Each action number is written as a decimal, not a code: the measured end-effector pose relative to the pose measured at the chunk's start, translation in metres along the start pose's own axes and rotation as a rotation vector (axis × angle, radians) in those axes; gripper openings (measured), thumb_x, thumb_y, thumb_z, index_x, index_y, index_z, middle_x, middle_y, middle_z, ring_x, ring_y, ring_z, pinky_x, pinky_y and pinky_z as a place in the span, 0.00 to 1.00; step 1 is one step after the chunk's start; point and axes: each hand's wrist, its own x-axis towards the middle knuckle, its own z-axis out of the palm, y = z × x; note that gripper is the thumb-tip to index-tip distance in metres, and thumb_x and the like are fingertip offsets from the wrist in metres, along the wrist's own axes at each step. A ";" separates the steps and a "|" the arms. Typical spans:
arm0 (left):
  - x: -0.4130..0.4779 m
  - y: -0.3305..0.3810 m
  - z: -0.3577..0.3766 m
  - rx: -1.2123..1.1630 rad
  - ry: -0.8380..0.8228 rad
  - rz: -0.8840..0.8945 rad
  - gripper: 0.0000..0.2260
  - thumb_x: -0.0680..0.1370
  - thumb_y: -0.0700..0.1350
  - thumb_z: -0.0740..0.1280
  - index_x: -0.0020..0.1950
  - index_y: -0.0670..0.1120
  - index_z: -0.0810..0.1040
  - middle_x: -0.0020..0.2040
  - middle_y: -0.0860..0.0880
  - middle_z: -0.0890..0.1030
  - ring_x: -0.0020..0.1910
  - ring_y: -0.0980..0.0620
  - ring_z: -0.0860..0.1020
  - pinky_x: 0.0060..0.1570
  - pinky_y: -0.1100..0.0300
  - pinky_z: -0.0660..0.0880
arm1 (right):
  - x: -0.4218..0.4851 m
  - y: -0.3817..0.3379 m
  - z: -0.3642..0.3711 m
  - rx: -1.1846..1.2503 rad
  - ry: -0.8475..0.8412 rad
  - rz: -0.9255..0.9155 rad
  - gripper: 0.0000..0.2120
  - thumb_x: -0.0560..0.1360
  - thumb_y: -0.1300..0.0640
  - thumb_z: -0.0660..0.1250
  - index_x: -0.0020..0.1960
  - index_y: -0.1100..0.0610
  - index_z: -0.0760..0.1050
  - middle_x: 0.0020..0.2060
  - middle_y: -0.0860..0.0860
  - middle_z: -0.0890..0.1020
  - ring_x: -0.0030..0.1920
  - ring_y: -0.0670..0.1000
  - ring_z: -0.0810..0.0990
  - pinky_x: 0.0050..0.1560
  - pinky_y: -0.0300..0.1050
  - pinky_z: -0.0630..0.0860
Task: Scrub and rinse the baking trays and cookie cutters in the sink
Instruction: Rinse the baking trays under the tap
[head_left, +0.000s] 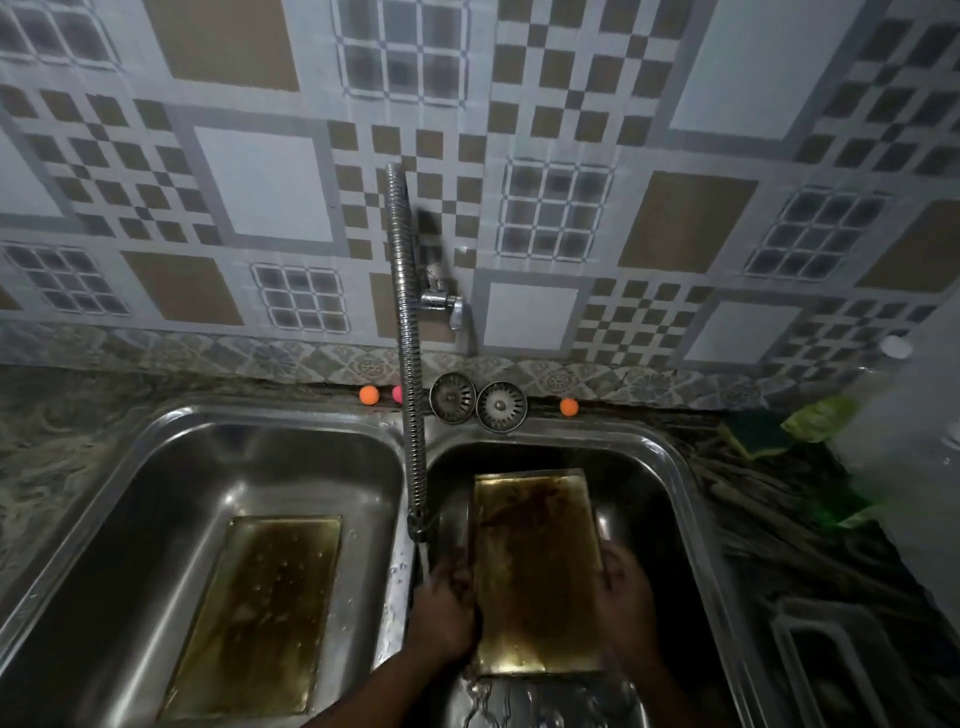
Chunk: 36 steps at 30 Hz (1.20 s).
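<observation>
A stained rectangular baking tray (535, 566) is held over the right sink basin (660, 467). My left hand (447, 608) grips its left edge and my right hand (623, 603) grips its right edge. Water runs from the flexible tap hose (410, 415) onto my left hand and the tray's left side. A second stained baking tray (260, 608) lies flat in the left sink basin (171, 467). No cookie cutters are visible.
Two metal sink strainers (478, 402) lean at the back ledge between small orange balls (369, 395). A green scrub sponge (763, 439) and a clear plastic bottle (904, 447) sit on the right counter. A metal rack (831, 654) is at the lower right.
</observation>
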 end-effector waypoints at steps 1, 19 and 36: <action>0.004 -0.001 0.002 0.037 -0.047 -0.013 0.21 0.79 0.38 0.62 0.72 0.44 0.69 0.64 0.49 0.76 0.61 0.51 0.75 0.59 0.68 0.68 | 0.008 0.009 0.007 -0.055 -0.039 0.018 0.15 0.75 0.70 0.65 0.57 0.55 0.78 0.49 0.47 0.82 0.50 0.49 0.80 0.53 0.48 0.77; 0.025 -0.027 0.038 -0.395 -0.176 -0.288 0.22 0.69 0.56 0.74 0.60 0.51 0.78 0.46 0.49 0.84 0.42 0.48 0.83 0.46 0.50 0.82 | -0.002 0.018 0.022 -0.358 -0.087 0.173 0.09 0.81 0.53 0.58 0.47 0.46 0.75 0.39 0.45 0.79 0.41 0.46 0.79 0.44 0.47 0.78; -0.029 -0.146 -0.180 -0.269 0.324 -0.311 0.02 0.77 0.46 0.67 0.47 0.51 0.75 0.42 0.51 0.81 0.44 0.47 0.80 0.46 0.53 0.77 | -0.132 -0.143 0.214 -0.021 -0.711 -0.002 0.09 0.79 0.60 0.59 0.47 0.61 0.78 0.36 0.55 0.79 0.35 0.51 0.78 0.40 0.53 0.79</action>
